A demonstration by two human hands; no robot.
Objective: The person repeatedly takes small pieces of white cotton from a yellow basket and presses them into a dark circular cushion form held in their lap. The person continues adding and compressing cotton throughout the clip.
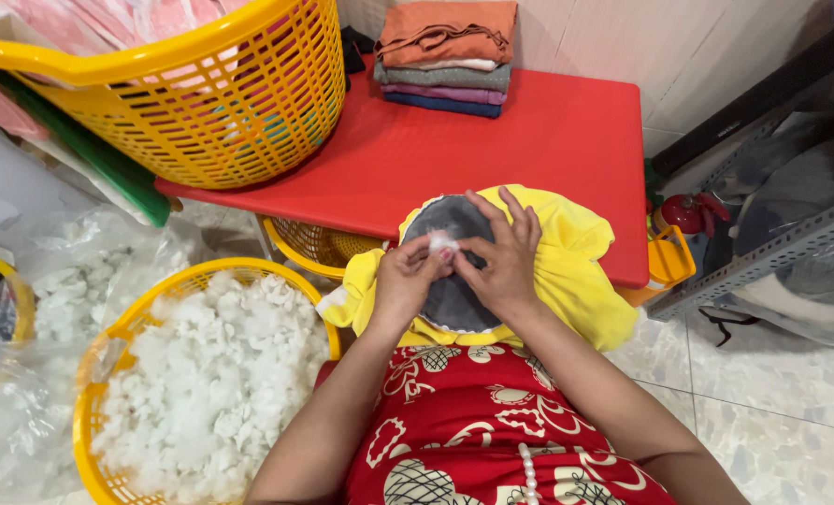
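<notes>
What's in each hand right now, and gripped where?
Left hand pinches a tuft of white stuffing at its fingertips. Right hand rests on the yellow cover's dark round panel; a grip cannot be told.

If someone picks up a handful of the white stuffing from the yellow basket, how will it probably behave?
The white stuffing looks loose and fluffy, so it is probably very light and would squash easily. It lies in separate clumps, so a handful may shed bits. The small tuft between the left hand and right hand looks soft.
</notes>
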